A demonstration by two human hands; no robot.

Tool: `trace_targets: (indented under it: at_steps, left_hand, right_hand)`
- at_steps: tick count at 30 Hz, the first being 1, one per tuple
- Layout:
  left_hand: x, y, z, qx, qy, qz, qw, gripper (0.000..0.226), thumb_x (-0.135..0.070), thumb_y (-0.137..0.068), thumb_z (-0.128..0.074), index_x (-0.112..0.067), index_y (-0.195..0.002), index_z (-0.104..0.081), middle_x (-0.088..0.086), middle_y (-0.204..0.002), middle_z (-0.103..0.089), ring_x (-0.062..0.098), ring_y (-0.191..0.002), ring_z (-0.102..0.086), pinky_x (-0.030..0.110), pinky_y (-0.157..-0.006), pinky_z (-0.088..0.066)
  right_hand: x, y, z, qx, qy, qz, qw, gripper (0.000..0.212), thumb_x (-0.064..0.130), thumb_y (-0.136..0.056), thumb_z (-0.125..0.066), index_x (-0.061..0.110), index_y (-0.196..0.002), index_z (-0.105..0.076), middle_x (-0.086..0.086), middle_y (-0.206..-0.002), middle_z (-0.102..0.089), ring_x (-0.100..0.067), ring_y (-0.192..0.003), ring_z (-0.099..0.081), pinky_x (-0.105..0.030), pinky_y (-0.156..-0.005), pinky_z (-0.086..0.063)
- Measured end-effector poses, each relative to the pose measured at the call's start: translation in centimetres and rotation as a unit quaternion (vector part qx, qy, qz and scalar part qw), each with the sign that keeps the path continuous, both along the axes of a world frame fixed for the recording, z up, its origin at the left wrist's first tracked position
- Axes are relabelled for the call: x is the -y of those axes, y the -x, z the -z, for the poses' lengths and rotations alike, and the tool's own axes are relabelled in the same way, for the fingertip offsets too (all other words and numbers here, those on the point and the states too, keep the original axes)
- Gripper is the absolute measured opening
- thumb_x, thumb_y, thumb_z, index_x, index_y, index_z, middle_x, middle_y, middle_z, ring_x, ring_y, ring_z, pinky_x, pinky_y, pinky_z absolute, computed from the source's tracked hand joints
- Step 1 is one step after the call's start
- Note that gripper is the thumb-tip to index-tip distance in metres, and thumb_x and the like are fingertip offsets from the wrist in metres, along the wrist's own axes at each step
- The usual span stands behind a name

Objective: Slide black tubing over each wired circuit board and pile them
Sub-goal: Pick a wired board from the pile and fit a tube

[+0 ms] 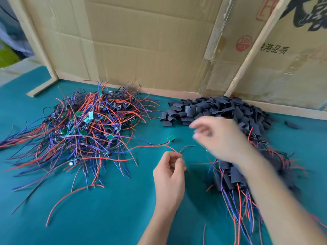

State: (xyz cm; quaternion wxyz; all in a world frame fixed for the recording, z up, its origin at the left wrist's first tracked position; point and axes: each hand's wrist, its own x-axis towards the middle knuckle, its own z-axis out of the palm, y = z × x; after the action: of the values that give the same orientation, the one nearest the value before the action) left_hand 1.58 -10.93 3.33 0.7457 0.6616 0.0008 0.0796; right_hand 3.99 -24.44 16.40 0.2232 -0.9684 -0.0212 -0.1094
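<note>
Left hand (169,171) pinched red and black wires; right hand (219,137) hovered, blurred, before the tubing heap.

Fingers of the left hand were curled round the wires of one circuit board (171,138), which lay on the teal worktop (115,209) just beyond that hand. Right hand's fingers appeared loosely spread and empty (motion blur prevented certainty), in front of the heap of black tubing pieces (217,110) by the cardboard wall (141,41). Unsleeved boards with red, blue and black wires formed a tangled pile (85,128) at left. Sleeved boards lay piled (231,175) at right, partly under the right forearm.
</note>
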Motion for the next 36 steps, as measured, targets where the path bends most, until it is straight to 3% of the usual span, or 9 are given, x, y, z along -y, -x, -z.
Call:
trace_targets:
  at_steps: [4,10,13,16,18,21,28,32,36]
  left_hand:
    - [-0.2,0.0,-0.1,-0.013,-0.006,-0.017,1.000,0.021,-0.007,-0.087,-0.055,-0.024,-0.084,-0.066,-0.007,-0.077,-0.070,0.016,-0.072,-0.065,0.041,-0.073,-0.056]
    - [-0.8,-0.8,1.0,-0.013,-0.018,-0.032,0.999,0.030,0.001,-0.083,-0.053,-0.026,-0.083,-0.065,-0.007,-0.081,-0.069,0.017,-0.074,-0.065,0.039,-0.072,-0.056]
    - [-0.7,-0.7,1.1,-0.009,-0.010,-0.012,1.000,0.037,0.008,-0.085,-0.053,-0.027,-0.080,-0.065,-0.004,-0.075,-0.069,0.013,-0.063,-0.063,0.025,-0.062,-0.051]
    - [-0.6,-0.7,0.9,-0.013,0.024,-0.002,1.000,0.034,0.005,-0.092,-0.054,-0.023,-0.081,-0.068,0.000,-0.077,-0.070,0.013,-0.061,-0.064,0.024,-0.057,-0.050]
    - [-0.5,-0.6,0.8,-0.010,0.051,0.010,0.999,0.020,-0.009,-0.096,-0.057,-0.021,-0.089,-0.072,0.002,-0.080,-0.072,0.012,-0.060,-0.064,0.022,-0.055,-0.049]
    - [-0.6,-0.6,0.5,0.002,0.059,0.052,0.997,0.026,-0.030,-0.095,-0.051,-0.024,-0.102,-0.075,0.002,-0.085,-0.075,0.014,-0.062,-0.064,0.024,-0.057,-0.050]
    - [-0.8,-0.4,0.4,0.030,0.051,0.087,0.994,0.035,-0.032,-0.099,-0.046,-0.049,-0.122,-0.066,0.000,-0.068,-0.065,0.017,-0.059,-0.056,0.022,-0.057,-0.045]
    - [-0.7,-0.3,0.1,0.020,0.072,0.093,0.993,0.038,-0.065,-0.094,-0.047,-0.044,-0.117,-0.067,0.006,-0.074,-0.071,0.019,-0.060,-0.064,0.023,-0.056,-0.047]
    - [-0.9,-0.3,0.0,0.025,0.035,0.133,0.990,0.038,-0.062,-0.090,-0.055,-0.031,-0.105,-0.071,0.003,-0.081,-0.076,0.017,-0.063,-0.067,0.021,-0.057,-0.048]
  right_hand:
    - [-5.3,-6.1,5.0,-0.141,0.136,-0.093,0.976,0.048,0.008,-0.095,-0.058,0.030,-0.138,-0.058,-0.002,-0.138,-0.057,-0.026,-0.130,-0.051,-0.041,-0.105,-0.046]
    - [-3.8,-7.6,8.1,-0.099,0.115,-0.028,0.988,0.022,0.013,-0.092,-0.066,0.026,-0.108,-0.072,-0.002,-0.113,-0.070,-0.029,-0.112,-0.060,-0.040,-0.093,-0.051]
    - [-1.7,-6.2,7.1,-0.047,-0.085,0.041,0.994,0.013,0.012,-0.091,-0.072,0.018,-0.101,-0.077,-0.005,-0.093,-0.077,-0.020,-0.086,-0.068,-0.030,-0.085,-0.055]
    - [-0.3,-3.3,5.6,-0.047,-0.445,0.062,0.892,0.012,-0.001,-0.091,-0.070,0.006,-0.101,-0.073,-0.017,-0.087,-0.077,-0.016,-0.067,-0.069,-0.024,-0.065,-0.058]
    - [0.0,-1.1,5.2,-0.083,-0.509,0.035,0.856,0.011,-0.005,-0.091,-0.067,0.002,-0.098,-0.070,-0.018,-0.084,-0.076,-0.019,-0.066,-0.067,-0.024,-0.060,-0.057]
    - [0.3,1.2,5.2,-0.161,-0.469,-0.013,0.868,0.014,-0.005,-0.090,-0.066,0.005,-0.087,-0.075,-0.019,-0.081,-0.074,-0.020,-0.064,-0.064,-0.025,-0.056,-0.054]
    - [1.1,0.2,3.6,-0.423,-0.342,-0.147,0.826,0.013,0.013,-0.079,-0.062,0.010,-0.083,-0.074,-0.012,-0.074,-0.069,-0.016,-0.054,-0.058,-0.020,-0.049,-0.045]
    - [1.3,-1.6,2.2,-0.452,-0.300,-0.174,0.822,0.017,0.002,-0.086,-0.058,0.006,-0.081,-0.074,-0.010,-0.076,-0.072,-0.014,-0.055,-0.059,-0.019,-0.049,-0.046]
    - [0.4,-2.7,2.7,-0.413,-0.239,-0.162,0.864,0.004,0.004,-0.091,-0.066,0.005,-0.087,-0.069,-0.016,-0.077,-0.070,-0.019,-0.061,-0.065,-0.024,-0.055,-0.054]
